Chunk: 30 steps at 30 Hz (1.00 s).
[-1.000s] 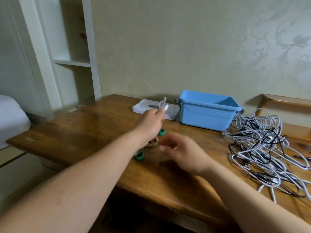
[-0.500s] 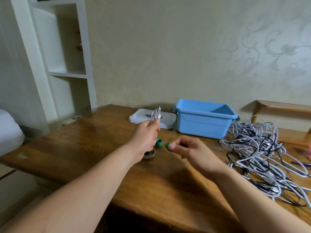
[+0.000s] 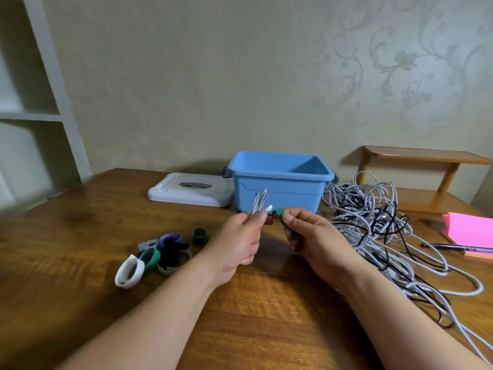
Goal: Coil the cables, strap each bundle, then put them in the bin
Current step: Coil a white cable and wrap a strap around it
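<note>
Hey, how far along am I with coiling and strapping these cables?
Done: one white cable is coiled, gripped by the left hand. In hand: the right hand pinches a green strap beside it, not yet wrapped. Left: the big cable tangle; nothing shows inside the blue bin.

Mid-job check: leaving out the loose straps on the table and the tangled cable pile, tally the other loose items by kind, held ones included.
Blue bin: 1
White lid: 1
Pen: 1
Pink note pad: 1
Cable bundle in left hand: 1
Green strap in right hand: 1
Total: 6
</note>
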Motion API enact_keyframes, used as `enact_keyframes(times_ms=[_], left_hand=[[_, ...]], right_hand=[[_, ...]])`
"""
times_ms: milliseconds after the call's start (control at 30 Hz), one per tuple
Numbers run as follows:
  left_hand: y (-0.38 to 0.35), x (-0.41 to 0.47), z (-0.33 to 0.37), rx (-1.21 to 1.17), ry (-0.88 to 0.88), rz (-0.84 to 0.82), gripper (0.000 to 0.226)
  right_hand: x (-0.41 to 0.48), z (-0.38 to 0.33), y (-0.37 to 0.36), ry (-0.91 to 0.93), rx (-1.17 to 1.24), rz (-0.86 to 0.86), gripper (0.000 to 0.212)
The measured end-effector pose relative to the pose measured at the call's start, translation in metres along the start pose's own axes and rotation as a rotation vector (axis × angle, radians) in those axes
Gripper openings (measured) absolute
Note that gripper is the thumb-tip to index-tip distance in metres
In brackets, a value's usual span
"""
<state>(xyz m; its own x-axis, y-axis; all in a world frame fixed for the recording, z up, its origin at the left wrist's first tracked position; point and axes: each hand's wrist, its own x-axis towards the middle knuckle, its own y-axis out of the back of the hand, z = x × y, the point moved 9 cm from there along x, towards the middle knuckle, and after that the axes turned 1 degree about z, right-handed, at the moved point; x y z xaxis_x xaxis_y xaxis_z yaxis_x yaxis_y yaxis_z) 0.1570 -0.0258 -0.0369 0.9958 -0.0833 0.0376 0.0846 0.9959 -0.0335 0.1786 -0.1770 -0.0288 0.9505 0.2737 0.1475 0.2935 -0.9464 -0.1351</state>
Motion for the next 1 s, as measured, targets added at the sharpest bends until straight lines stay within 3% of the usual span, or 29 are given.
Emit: enact_keyframes(times_ms=[233, 333, 433, 633, 767, 867, 1000], left_hand=[[0.005, 0.001, -0.005, -0.094, 0.084, -0.034, 0.025], [0.006, 0.005, -0.01, 0.052, 0.04, -0.003, 0.028], [-0.001, 0.006, -0.008, 0.191, -0.044, 0.023, 0.027], [-0.004, 0.006, -0.001, 0.321, -0.109, 0.007, 0.029], [-0.009, -0.001, 0.002, 0.211, -0.044, -0.052, 0.025], [-0.006, -0.005, -0.002, 0.14, 0.031, -0.03, 0.037], [-0.001, -0.002, -0.001, 0.042, -0.01, 0.03, 0.034]], right_hand=[[0.001, -0.008, 0.008, 0.012, 0.037, 0.135, 0.017], [-0.004, -0.015, -0.005, 0.058, 0.094, 0.052, 0.008], [-0.01, -0.019, -0.026, 0.107, 0.082, -0.108, 0.013], [-0.007, -0.004, -0.023, 0.127, -0.237, 0.02, 0.018], [-0.007, -0.005, -0.017, 0.15, -0.359, 0.089, 0.025], [-0.009, -0.009, -0.021, 0.175, -0.421, 0.111, 0.025], [-0.01, -0.014, -0.017, 0.223, -0.534, 0.166, 0.026]])
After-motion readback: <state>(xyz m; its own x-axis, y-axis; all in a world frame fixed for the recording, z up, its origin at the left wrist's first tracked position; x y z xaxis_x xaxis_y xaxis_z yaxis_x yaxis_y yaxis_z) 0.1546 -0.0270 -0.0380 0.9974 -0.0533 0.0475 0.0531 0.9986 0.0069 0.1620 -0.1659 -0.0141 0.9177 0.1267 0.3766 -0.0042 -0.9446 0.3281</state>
